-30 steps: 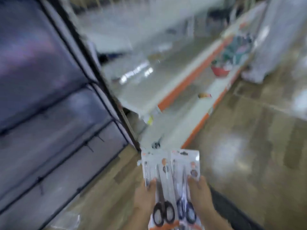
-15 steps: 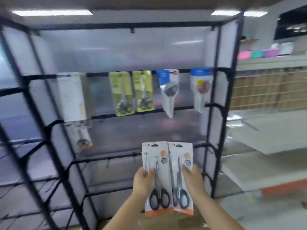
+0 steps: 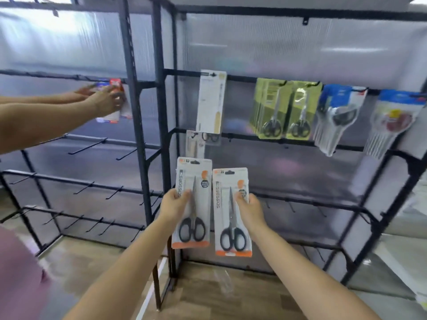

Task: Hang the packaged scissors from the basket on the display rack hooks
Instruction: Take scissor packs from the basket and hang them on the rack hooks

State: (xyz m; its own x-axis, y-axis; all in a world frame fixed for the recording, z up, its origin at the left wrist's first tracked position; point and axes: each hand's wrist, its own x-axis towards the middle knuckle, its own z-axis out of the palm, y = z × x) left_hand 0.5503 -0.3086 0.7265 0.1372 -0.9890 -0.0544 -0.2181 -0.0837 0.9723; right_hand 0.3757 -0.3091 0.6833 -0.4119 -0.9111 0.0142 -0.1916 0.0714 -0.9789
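Two scissor packs in hand, one each. My left hand [image 3: 173,203] pinches the left pack [image 3: 192,202] at its left edge, mid-height; my right hand [image 3: 249,207] pinches the right pack [image 3: 231,212] at its right edge. Both are upright in front of the display rack [image 3: 161,135], level with its lower bars, clear of any hook. Cards look light, thin and stiff-ish, blister slick; weight sits low at the handles, so they'll swing. I think gripping nearer the top hang slot gives better aim at bare hooks [image 3: 288,205] on the rail behind. Upper rail already carries yellow packs [image 3: 286,109]. Basket not in view. Someone else's hands [image 3: 101,99] work the left bay.
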